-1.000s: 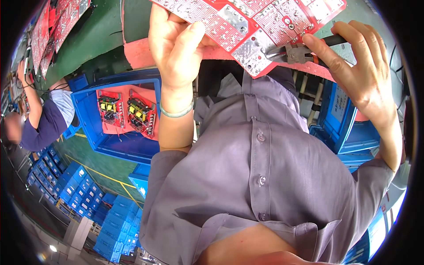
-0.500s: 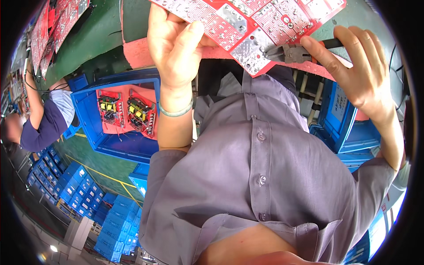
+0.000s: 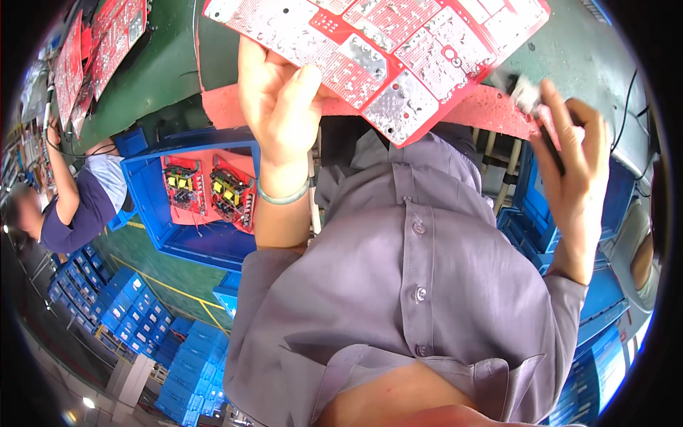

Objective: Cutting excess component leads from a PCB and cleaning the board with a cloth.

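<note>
My left hand [image 3: 281, 117] grips the near left edge of a large red circuit board [image 3: 420, 60], thumb on its upper face. The side facing me carries many silvery solder points and rows of holes. At the right, my right hand [image 3: 580, 153] is closed on a pair of side cutters [image 3: 525, 94]. Their jaws are smeared by motion and stand apart from the board's right edge, and a dark handle shows between the fingers. Under the board runs the pink-edged green bench top [image 3: 171, 71].
A blue crate [image 3: 192, 245] at my left holds two populated boards [image 3: 229, 193] on pink sheet. More red boards [image 3: 117, 43] stand at the far left, near a person [image 3: 75, 210]. Blue crates [image 3: 537, 220] are at my right. Stacked blue crates [image 3: 188, 373] fill the lower left.
My right hand has drawn the side cutters away from the board's near corner, toward the right. The board has shifted slightly left and nearer to me in my left hand.
</note>
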{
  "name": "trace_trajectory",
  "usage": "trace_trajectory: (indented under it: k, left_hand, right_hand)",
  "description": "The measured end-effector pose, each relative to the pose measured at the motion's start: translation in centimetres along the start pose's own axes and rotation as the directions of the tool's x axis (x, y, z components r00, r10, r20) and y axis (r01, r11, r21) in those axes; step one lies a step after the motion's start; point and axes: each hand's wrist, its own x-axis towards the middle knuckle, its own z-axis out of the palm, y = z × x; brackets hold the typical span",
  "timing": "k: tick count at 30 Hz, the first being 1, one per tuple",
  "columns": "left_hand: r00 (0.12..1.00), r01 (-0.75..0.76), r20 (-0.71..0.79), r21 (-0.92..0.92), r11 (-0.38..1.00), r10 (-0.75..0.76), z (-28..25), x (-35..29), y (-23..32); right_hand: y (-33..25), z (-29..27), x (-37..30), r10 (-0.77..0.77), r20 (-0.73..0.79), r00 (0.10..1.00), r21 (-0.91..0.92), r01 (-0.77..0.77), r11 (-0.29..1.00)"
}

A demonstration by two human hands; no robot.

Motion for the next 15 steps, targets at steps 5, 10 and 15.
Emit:
trace_trajectory:
  k: [5,10,15]
  left_hand:
    - [0.999,-0.048,-0.013,0.020,0.999,0.049,-0.2,0.1,-0.3]
    - [0.998,-0.051,-0.036,0.073,0.996,0.054,0.1,0.0,-0.3]
    - [0.998,-0.046,-0.048,0.078,0.996,0.049,0.2,0.1,-0.1]
  right_hand:
    - [-0.3,0.4,0.1,0.168,-0.008,0.986,-0.057,-0.168,0.984]
    - [-1.2,-0.2,-0.1,0.068,0.044,0.997,0.048,-0.070,0.996]
    - [-1.7,0.0,-0.1,0.020,0.092,0.996,0.002,-0.021,1.000]
